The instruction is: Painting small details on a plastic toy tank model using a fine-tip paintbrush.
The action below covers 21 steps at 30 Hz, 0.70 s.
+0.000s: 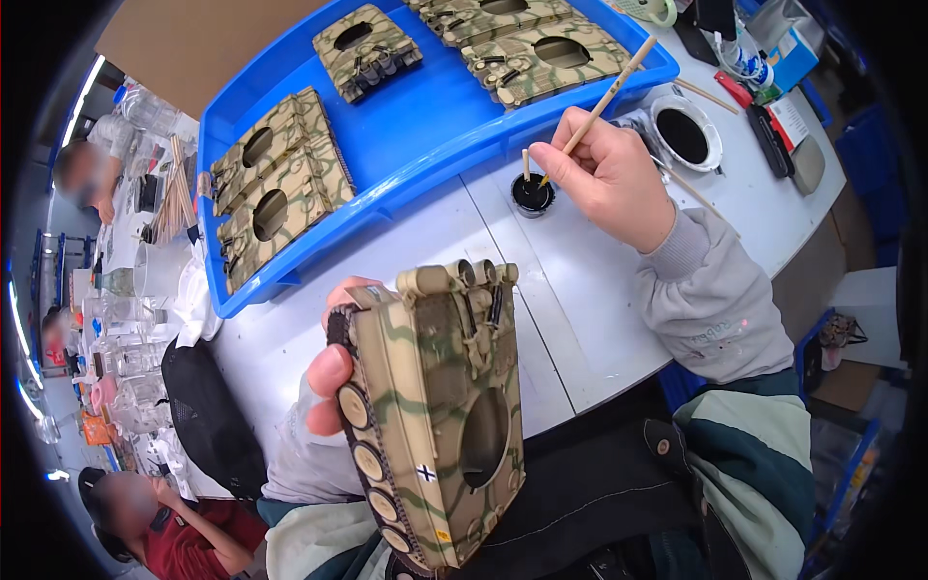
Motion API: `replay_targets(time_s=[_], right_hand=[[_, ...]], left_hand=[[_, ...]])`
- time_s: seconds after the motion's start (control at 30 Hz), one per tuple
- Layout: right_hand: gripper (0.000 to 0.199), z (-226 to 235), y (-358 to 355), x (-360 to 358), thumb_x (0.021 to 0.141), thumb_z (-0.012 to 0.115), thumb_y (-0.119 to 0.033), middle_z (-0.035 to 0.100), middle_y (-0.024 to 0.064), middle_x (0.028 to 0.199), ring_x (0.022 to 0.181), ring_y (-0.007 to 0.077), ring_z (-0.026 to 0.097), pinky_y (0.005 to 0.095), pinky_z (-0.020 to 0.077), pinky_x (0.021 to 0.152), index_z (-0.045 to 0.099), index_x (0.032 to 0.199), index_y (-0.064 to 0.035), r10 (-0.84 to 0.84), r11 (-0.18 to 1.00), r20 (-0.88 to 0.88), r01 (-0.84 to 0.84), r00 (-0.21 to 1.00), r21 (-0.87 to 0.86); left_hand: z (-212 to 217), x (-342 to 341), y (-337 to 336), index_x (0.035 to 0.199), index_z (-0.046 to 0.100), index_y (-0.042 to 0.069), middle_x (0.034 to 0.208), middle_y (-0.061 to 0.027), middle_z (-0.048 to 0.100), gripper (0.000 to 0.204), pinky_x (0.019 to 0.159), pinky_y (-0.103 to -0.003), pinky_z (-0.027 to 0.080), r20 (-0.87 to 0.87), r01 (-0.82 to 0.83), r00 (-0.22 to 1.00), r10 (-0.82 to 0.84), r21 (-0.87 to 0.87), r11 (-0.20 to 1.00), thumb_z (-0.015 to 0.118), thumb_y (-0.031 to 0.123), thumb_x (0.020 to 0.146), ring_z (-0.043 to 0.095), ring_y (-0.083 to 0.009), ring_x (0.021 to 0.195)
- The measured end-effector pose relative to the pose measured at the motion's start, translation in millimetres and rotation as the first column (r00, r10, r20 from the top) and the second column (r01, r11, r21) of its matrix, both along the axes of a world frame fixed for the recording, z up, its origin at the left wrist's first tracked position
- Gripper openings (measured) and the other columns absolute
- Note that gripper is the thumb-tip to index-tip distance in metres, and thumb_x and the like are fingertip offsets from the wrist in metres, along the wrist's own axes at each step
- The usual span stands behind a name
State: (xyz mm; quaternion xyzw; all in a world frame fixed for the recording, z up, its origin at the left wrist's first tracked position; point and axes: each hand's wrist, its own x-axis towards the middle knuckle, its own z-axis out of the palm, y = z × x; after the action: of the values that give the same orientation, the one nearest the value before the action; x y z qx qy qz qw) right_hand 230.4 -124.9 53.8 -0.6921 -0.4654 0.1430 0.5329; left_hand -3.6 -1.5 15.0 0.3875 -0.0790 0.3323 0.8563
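Head view. The camouflage-painted tank hull (440, 377) is off the table (590, 309), held up in front of the table's near edge, its deck opening turned toward the worker and its row of cylinders toward the blue tray (387, 208). The small black pot (533, 198) stands open on the table, just beside the tray's near wall, right of that wall's middle, with a short stick (526, 162) upright in it. More hulls (362, 53) lie inside the tray, grouped at its left end and along its far edge.

Risks, in my judgement: an overloaded brush (611, 97) could drip black on the finished camouflage; a sideways nudge from the right hand (614, 184) or the stick could tip the little pot; a one-handed grip on the hull could slip, with no table beneath much of it.

Pose: the left hand (332, 372) is curled around the hull's wheeled side, fingers bent on the track; its palm is hidden. The right hand pinches the brush between thumb and forefinger, other fingers folded, handle slanting up over the tray, tip at the pot's mouth. Whether the bristles touch paint, I cannot tell. The right forearm reaches in across the table's near edge, wrist bent toward the pot.
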Motion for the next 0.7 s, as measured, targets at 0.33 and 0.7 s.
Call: replay_targets(time_s=[0.33,0.7], right_hand=[[0.022,-4.8,2.3,0.4,0.086,0.061,-0.012,0.048,-0.0021,0.052,0.046,0.0027,0.039,0.0203,0.0287,0.043,0.047,0.072,-0.0021,-0.015,0.998,0.151,0.025,0.988,-0.065],[0.022,-1.0,3.5,-0.7,0.086,0.06,-0.012,0.047,-0.0022,0.053,0.047,0.0024,0.04,0.0196,0.0295,0.043,0.047,0.072,-0.0028,-0.016,0.999,0.123,0.02,0.992,-0.038]], left_hand=[[23.7,-29.3,-5.7,0.129,0.033,0.011,0.114,-0.0143,0.047,0.073,0.091,-0.041,0.038,-0.402,0.035,0.916,0.001,0.082,0.996,0.063,0.049,0.074,0.047,-0.0294,0.1],[51.2,-18.5,-13.8,0.124,0.026,0.0,0.11,-0.0123,0.049,0.096,0.09,-0.036,0.042,-0.59,-0.053,0.805,-0.071,-0.191,0.98,0.077,0.043,0.056,0.051,-0.0229,0.103]])
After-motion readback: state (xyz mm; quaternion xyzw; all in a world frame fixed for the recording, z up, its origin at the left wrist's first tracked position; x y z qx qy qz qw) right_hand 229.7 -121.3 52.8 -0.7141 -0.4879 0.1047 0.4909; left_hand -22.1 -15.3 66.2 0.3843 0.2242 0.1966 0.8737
